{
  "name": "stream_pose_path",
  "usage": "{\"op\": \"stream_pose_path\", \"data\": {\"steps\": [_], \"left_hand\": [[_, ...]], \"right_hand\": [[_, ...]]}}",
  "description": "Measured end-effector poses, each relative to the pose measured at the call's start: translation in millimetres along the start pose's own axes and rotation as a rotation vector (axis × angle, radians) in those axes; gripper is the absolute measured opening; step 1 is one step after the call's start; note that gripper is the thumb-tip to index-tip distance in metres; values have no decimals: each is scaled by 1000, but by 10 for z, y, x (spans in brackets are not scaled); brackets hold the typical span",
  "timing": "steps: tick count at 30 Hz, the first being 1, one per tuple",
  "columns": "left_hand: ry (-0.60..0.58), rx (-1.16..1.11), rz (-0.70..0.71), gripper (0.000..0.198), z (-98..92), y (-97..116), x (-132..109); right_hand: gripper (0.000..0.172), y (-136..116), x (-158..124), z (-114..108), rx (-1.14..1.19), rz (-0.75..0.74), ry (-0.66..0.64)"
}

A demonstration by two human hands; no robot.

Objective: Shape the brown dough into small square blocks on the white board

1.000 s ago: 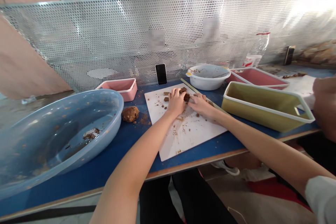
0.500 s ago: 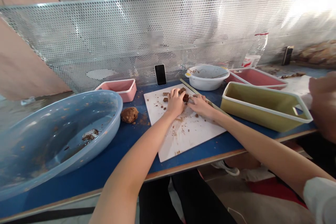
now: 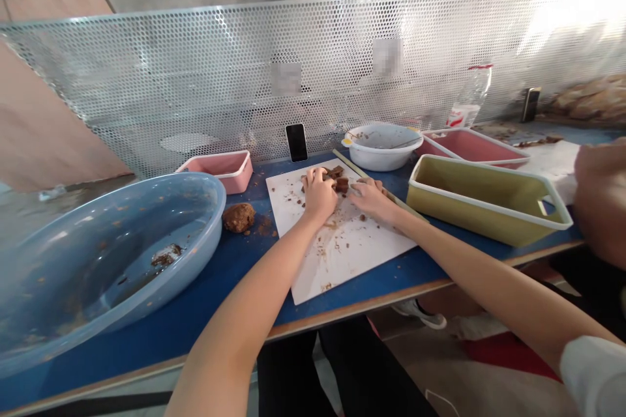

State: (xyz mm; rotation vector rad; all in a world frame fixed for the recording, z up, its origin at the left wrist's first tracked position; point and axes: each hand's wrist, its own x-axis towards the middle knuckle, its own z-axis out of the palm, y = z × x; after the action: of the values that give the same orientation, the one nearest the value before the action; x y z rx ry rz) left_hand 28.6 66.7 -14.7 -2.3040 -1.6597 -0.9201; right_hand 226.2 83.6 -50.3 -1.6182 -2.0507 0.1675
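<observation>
On a white board (image 3: 355, 254) lie several brown clay-like pieces (image 3: 341, 185) among scattered crumbs. My left hand (image 3: 319, 197) curls its fingers over the left part of this cluster and grips there; its palm hides some of the pieces. From the right, my right hand (image 3: 370, 201) reaches in with fingers stretched and slightly apart, close to the pieces. Whether its fingertips touch them is hard to see. A thin pale stick (image 3: 348, 160) slants along the board's right edge, partly behind my right hand.
A large blue basin (image 3: 161, 300) stands left, beside a brown lump (image 3: 238, 217). Behind are a small pink bin (image 3: 239, 177), a phone (image 3: 296, 142) and a white bowl (image 3: 384, 155). A green bin (image 3: 479, 218), pink bin (image 3: 474, 146) and bottle (image 3: 470, 101) stand right, near another person's arm (image 3: 604, 202).
My left hand has shifted slightly left over the brown pieces, uncovering more of them. My right hand stays nearly in place. The whole view has moved a little.
</observation>
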Motion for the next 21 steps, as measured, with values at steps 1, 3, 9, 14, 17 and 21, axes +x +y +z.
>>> {"op": "stream_pose_path", "data": {"steps": [1, 3, 9, 14, 17, 21], "left_hand": [[3, 3, -1, 34, 6, -3, 2], [11, 6, 1, 36, 23, -11, 6], [35, -5, 41, 37, 96, -50, 21], [73, -31, 50, 35, 91, -54, 21], [98, -54, 23, 33, 58, -40, 14], [149, -96, -36, 33, 29, -30, 9]], "right_hand": [[39, -4, -2, 2, 12, 7, 0], [38, -15, -7, 1, 42, 35, 1], [36, -49, -6, 4, 89, 54, -5], [39, -89, -13, -37, 78, 70, -30], [49, -100, -33, -105, 62, 93, -29], [63, -95, 24, -215, 43, 139, -26]]}}
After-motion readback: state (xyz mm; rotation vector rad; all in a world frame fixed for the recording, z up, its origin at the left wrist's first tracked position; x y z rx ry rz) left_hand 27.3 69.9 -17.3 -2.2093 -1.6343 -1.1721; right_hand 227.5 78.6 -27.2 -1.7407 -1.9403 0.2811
